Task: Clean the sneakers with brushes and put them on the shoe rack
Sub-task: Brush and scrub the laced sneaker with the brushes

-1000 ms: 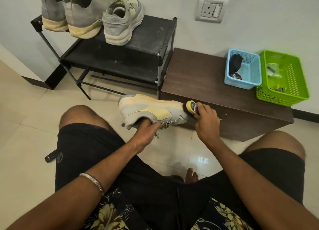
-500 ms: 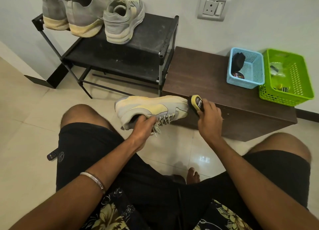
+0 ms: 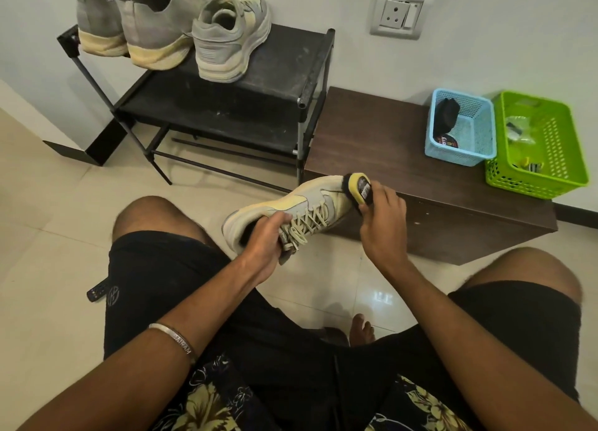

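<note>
Over the lap, left hand (image 3: pixel 265 239) grips the sneaker (image 3: pixel 291 210) by its collar while right hand (image 3: pixel 382 217) clutches the yellow brush (image 3: pixel 359 188) against the toe. Behind sit the shoe rack (image 3: pixel 278 74) with three shoes, and two baskets on the bench (image 3: pixel 372 133).

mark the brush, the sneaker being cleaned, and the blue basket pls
brush (image 3: pixel 360 189), head view, on its yellow back.
sneaker being cleaned (image 3: pixel 301 204), head view, on its side panel.
blue basket (image 3: pixel 459 157), head view, on its near wall.
</note>
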